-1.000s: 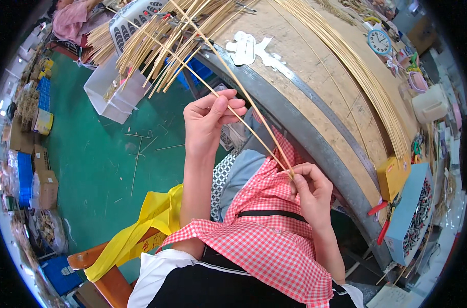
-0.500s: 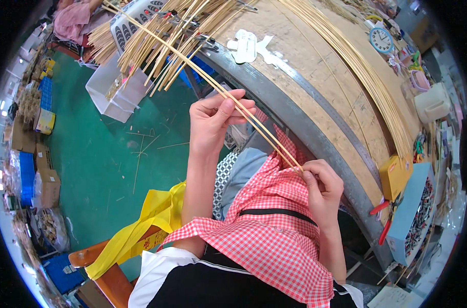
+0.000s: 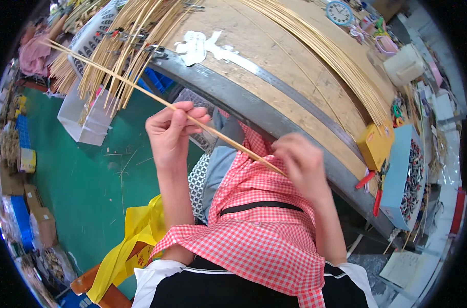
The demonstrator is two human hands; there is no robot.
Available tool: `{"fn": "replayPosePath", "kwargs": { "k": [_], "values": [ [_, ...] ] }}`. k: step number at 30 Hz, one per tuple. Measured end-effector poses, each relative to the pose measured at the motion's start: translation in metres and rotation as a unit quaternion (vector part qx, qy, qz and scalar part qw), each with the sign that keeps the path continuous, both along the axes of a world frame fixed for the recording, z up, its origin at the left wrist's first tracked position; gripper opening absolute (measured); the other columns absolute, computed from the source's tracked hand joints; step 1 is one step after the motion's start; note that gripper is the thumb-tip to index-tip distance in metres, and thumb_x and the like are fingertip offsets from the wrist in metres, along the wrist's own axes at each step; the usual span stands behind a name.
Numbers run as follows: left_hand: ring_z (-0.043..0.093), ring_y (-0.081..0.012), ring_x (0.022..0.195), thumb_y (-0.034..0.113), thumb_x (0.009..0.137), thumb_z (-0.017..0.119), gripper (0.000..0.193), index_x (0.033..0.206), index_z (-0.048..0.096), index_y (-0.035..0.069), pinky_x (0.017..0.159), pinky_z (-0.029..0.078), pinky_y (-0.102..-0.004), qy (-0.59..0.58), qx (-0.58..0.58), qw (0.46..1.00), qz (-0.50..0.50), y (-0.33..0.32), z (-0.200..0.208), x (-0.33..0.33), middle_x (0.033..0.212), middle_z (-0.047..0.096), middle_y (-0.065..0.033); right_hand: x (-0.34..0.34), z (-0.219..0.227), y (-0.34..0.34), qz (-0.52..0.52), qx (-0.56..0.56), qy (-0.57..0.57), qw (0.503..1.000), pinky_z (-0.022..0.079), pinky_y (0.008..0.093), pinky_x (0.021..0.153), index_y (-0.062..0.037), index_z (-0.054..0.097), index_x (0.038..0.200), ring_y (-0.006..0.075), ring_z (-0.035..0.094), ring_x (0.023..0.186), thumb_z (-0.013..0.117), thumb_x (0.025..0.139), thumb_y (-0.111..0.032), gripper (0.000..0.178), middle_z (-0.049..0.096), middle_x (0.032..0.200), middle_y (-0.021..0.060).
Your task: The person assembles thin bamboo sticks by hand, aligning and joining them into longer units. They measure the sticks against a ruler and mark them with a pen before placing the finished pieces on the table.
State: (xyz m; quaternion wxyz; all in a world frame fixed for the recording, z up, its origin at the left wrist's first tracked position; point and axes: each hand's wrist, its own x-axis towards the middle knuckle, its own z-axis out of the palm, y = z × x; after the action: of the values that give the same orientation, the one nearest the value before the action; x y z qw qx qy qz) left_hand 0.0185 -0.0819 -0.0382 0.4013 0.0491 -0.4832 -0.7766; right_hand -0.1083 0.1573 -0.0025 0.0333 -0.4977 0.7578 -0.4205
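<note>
My left hand [image 3: 173, 134] is closed, pinching a pair of long thin bamboo sticks [image 3: 233, 145] between thumb and fingers. The sticks slant across my front, their far ends up at the left over the clipped bundles, their near ends low at the right over my red checked apron [image 3: 264, 241]. Close by those near ends is my right hand [image 3: 303, 160]. Motion smears its fingers, so whether they touch the sticks cannot be made out.
Clipped stick bundles [image 3: 133, 49] jut over the table's far left, above a white tub [image 3: 82, 123]. On the table lie a metal ruler [image 3: 295, 97] and a long row of sticks [image 3: 321, 49]. Red-handled pliers [image 3: 379, 195] hang near a yellow box [image 3: 376, 145] and a light-blue box [image 3: 394, 208].
The view has turned, so the table sits further left. My right hand, which pinched the sticks' near ends, is now blurred and moving beside them. The left hand still holds the sticks.
</note>
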Motion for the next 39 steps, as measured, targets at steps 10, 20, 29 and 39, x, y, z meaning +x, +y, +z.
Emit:
{"fn": "replayPosePath", "kwargs": {
  "k": [10, 20, 29, 39],
  "values": [
    [0.072, -0.0269, 0.073, 0.014, 0.095, 0.061, 0.025, 0.102, 0.064, -0.010, 0.059, 0.060, -0.0282, -0.012, 0.006, 1.000, 0.000, 0.002, 0.004, -0.003, 0.085, 0.071, -0.0208, -0.151, -0.023, 0.020, -0.265, 0.211, 0.213, 0.917, 0.046, 0.0488, 0.075, 0.0057, 0.059, 0.093, 0.0421, 0.059, 0.087, 0.059, 0.085, -0.007, 0.014, 0.060, 0.087, 0.0279],
    [0.072, -0.0257, 0.075, 0.012, 0.094, 0.061, 0.025, 0.101, 0.065, -0.012, 0.064, 0.060, -0.0295, -0.056, 0.004, 0.998, 0.024, 0.009, 0.011, -0.004, 0.086, 0.071, -0.0205, -0.080, -0.001, 0.022, -0.315, -0.006, 0.058, 0.947, 0.046, 0.0370, 0.071, 0.0035, 0.060, 0.094, 0.0299, 0.060, 0.077, 0.056, 0.090, -0.005, 0.010, 0.061, 0.084, 0.0169],
    [0.072, -0.0262, 0.077, 0.014, 0.096, 0.059, 0.027, 0.107, 0.063, -0.010, 0.063, 0.060, -0.0290, -0.094, -0.006, 0.995, 0.013, 0.019, 0.014, -0.011, 0.089, 0.071, -0.0207, -0.003, 0.015, 0.031, -0.227, -0.059, 0.013, 0.972, 0.044, 0.0278, 0.062, 0.0020, 0.062, 0.088, 0.0200, 0.058, 0.073, 0.062, 0.084, 0.003, 0.004, 0.061, 0.082, 0.0112],
    [0.073, -0.0259, 0.078, 0.016, 0.096, 0.058, 0.029, 0.111, 0.063, -0.009, 0.061, 0.061, -0.0280, -0.067, -0.006, 0.997, 0.032, 0.012, 0.016, -0.008, 0.091, 0.071, -0.0216, 0.022, 0.007, 0.015, -0.084, -0.023, -0.043, 0.995, 0.046, 0.0285, 0.060, 0.0028, 0.064, 0.091, 0.0215, 0.060, 0.069, 0.061, 0.082, 0.008, 0.011, 0.061, 0.083, 0.0133]
  ]
}}
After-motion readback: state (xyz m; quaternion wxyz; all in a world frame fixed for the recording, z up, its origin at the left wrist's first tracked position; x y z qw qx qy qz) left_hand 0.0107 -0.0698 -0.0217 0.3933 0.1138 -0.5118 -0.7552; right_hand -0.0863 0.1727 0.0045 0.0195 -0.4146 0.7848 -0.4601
